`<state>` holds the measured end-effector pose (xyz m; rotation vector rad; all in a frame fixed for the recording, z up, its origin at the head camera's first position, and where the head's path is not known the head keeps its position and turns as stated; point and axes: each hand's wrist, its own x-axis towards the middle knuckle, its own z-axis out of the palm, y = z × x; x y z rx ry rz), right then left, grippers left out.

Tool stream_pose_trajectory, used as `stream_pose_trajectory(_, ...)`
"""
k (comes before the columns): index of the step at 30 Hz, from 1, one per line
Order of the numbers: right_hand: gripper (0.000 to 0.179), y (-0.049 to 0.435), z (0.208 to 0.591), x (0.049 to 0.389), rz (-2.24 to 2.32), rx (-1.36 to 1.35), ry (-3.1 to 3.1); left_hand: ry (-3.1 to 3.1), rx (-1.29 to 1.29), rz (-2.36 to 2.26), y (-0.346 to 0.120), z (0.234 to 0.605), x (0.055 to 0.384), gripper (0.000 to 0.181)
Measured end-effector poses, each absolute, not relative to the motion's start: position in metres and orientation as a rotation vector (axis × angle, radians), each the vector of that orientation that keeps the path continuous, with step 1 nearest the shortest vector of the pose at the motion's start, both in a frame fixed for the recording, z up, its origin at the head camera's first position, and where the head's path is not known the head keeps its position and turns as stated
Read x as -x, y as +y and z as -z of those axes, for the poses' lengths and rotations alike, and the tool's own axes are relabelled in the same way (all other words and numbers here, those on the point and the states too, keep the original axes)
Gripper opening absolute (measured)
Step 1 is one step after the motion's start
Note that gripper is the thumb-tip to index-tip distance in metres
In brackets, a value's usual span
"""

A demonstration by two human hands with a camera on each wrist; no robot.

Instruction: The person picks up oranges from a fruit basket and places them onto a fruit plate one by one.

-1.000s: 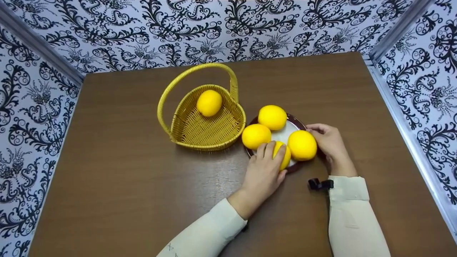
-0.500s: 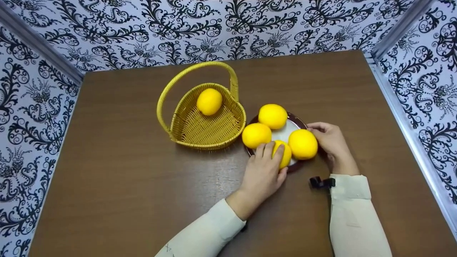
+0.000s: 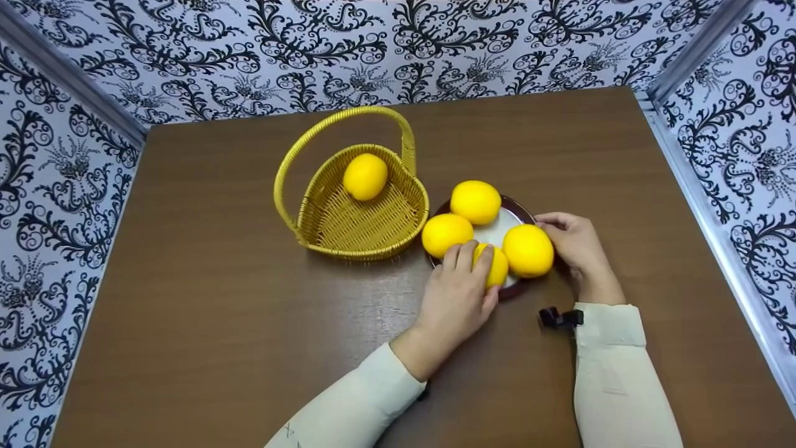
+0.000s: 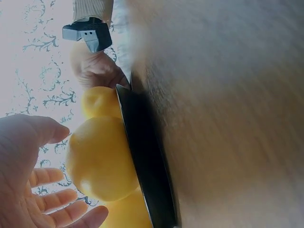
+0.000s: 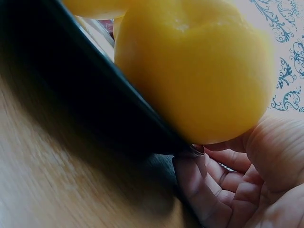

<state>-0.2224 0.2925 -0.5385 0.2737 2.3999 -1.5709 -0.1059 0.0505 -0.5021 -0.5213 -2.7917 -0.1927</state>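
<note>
My left hand [image 3: 457,298] lies over the near yellow fruit [image 3: 495,267] on a plate with a brown rim and white middle [image 3: 509,219]. In the left wrist view its thumb and loosely bent fingers are spread beside the large yellow fruit [image 4: 102,159], with a small gap at the thumb tip. On the plate's right side my right hand [image 3: 575,249] pinches the rim, thumb above and fingers below in the right wrist view, close to the right fruit [image 3: 528,251]. Two other smooth yellow fruits, one at the back [image 3: 476,202] and one at the left [image 3: 446,235], share the plate.
Left of the plate, right beside its rim, stands a yellow wicker basket [image 3: 367,254] with a tall arched handle [image 3: 348,115]. One yellow fruit [image 3: 365,177] lies inside at its back. Patterned panels [image 3: 398,56] border the brown table [image 3: 217,323] behind and at both sides.
The left hand has shifted very slightly left over the near fruit. The right hand keeps its hold on the plate rim, and the fruits and basket stay where they were.
</note>
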Motion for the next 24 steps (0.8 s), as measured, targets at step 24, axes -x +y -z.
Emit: stream_pose_trajectory(24,0.041,0.293,0.540,0.222,1.621,-0.296,2.362,-2.617,0.426,0.331,0.024,0.476,0.137,0.053)
